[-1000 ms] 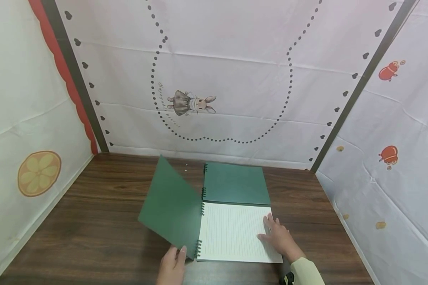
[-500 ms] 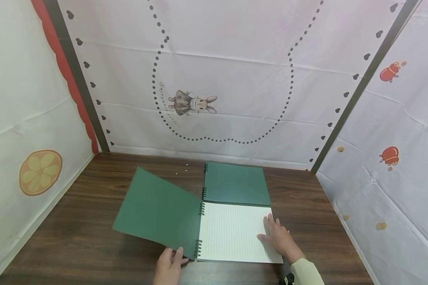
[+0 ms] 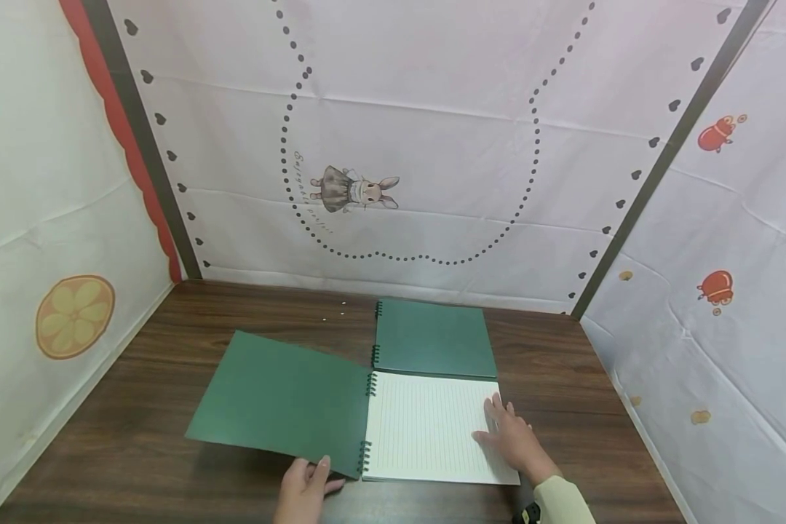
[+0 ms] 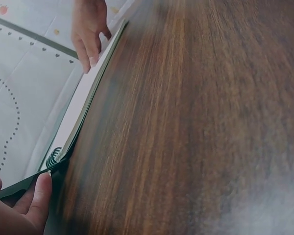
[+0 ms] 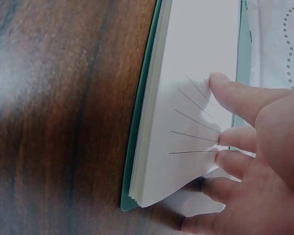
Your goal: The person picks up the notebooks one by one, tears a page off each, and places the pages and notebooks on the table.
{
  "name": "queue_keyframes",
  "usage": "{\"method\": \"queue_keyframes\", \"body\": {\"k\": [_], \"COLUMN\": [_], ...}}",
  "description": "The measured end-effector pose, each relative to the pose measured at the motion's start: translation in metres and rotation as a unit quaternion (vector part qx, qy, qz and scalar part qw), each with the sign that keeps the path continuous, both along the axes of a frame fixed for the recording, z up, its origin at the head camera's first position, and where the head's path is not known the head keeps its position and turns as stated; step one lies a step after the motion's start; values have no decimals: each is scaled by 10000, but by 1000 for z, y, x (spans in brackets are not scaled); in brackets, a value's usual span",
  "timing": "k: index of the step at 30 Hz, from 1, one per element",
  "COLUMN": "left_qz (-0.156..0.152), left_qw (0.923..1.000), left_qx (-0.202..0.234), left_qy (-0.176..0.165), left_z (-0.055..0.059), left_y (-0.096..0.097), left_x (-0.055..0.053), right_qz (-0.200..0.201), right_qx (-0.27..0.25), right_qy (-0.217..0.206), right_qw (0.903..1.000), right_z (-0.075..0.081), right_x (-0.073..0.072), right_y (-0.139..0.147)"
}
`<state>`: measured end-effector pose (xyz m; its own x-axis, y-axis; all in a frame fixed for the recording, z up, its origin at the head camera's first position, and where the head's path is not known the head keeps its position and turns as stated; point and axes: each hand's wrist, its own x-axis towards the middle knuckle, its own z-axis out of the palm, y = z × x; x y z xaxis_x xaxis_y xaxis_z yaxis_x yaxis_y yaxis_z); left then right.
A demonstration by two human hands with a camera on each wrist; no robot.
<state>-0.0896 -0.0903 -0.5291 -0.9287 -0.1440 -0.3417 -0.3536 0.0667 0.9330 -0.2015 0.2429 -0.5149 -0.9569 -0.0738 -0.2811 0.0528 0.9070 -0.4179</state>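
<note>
flat green cover (image 3: pixel 282 400) swung lower | left hand (image 3: pixel 303 489) pinching | ruled paper (image 3: pixel 426 429)

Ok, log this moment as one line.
left hand: holds green cover by near edge | right hand: at right edge of lined page | near notebook: open | far notebook: closed

From here I see plain dark green on the cover (image 3: pixel 282 400) and coils (image 3: pixel 364 457) of the open notebook (image 3: pixel 430 429), thin lines ruling its white pages, and green again on the closed notebook (image 3: pixel 435 338). The table (image 3: pixel 124 407) reads to me as streaky brown woodgrain, the sleeve (image 3: pixel 563 501) as pale yellow. Dark dots and hearts pattern the white back cloth (image 3: pixel 426 175); the left cloth (image 3: pixel 46 189) has a red scalloped border (image 3: pixel 121 138).
</note>
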Motion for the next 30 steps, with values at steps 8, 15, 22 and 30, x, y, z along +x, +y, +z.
{"method": "queue_keyframes", "body": {"k": [8,15,22,30], "left_qz": [97,237,71,-85], "left_qw": [9977,9899,9630,9496], "left_qx": [676,1358,2606,2958], "left_qy": [23,-338,-677,-1033], "left_z": [-7,-13,-14,-13], "left_y": [-8,-15,-28,-40], "left_x": [-1,0,6,13], "right_qz": [-5,41,77,33], "right_qx": [-13,-13,-46,-41], "right_qy": [-3,28,-12,-74], "right_qw": [10000,10000,10000,10000], "right_z": [0,-1,-1,0], "right_x": [0,1,1,0], "right_y": [-1,0,0,0]}}
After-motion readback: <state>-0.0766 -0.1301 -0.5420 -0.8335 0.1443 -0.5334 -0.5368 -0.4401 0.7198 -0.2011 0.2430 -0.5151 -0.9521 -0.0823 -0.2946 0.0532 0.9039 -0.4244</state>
